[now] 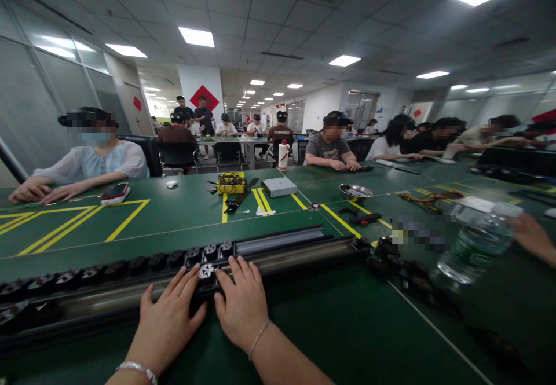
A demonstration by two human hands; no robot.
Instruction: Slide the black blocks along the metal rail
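A long black rail (278,260) with a channel along it lies across the table in front of me. In it sits a small black part with a white-patterned top (207,270), between my two hands. My left hand (171,315) grips this part from the left, its other fingers stretched over the rail. From the right, my right hand (244,301) holds the same part, thumb on the near side and fingers over the top. The part's lower body is partly hidden. Just behind stands a row of similar black parts (156,260) along the rail's far side.
On the green table (304,327) are a yellow box with black cables (231,182), a grey box (279,186), a metal bowl (355,191) and a plastic water bottle (475,246). Another person's hand (536,237) is by the bottle. Several people sit around.
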